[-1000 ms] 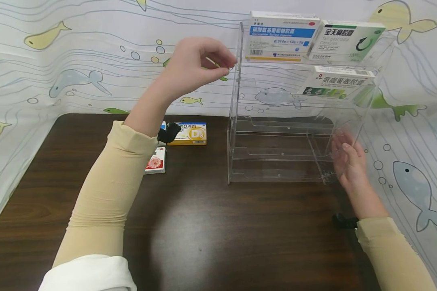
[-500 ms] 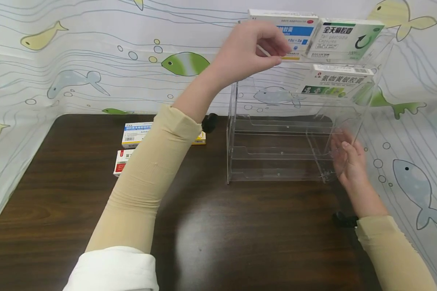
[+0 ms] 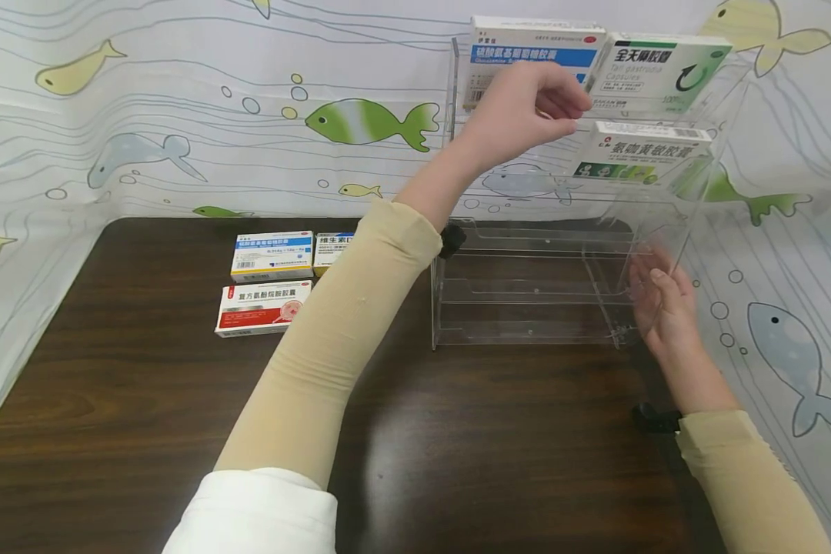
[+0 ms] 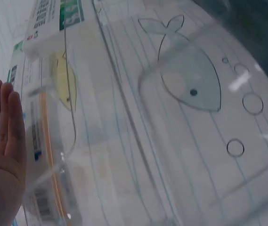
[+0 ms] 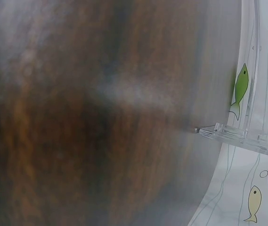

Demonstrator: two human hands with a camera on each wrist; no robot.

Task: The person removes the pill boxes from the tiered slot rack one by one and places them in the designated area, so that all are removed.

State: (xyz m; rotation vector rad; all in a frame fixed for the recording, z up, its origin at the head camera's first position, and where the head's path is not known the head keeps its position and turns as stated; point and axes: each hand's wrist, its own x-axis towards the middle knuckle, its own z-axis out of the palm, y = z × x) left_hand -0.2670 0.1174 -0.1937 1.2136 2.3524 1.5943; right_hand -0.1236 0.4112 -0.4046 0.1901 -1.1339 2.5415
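My left hand [image 3: 515,108] hangs in front of the top tier of a clear acrylic display rack [image 3: 526,336], fingers loosely bent and holding nothing. It partly hides a blue-and-white capsule box [image 3: 578,46]. Right of its fingertips leans a green-and-white capsule box [image 3: 665,73]; on the tier below, another white capsule box [image 3: 647,150] has a green picture strip. In the left wrist view, the fingers [image 4: 16,122] lie beside the orange-striped box [image 4: 51,160]. My right hand [image 3: 668,308] holds the rack's right side, thumb toward the front edge.
At the left of the dark wooden table [image 3: 131,415] lie a blue-and-white box [image 3: 271,254], a red-and-white box [image 3: 263,306] and a vitamin D box [image 3: 331,248], partly behind the left sleeve. A fish-patterned cloth [image 3: 180,100] hangs behind.
My left hand has moved right from beside the rack's left panel, across the blue-and-white box, to near the green-and-white one. My right hand has stayed at the rack's side.
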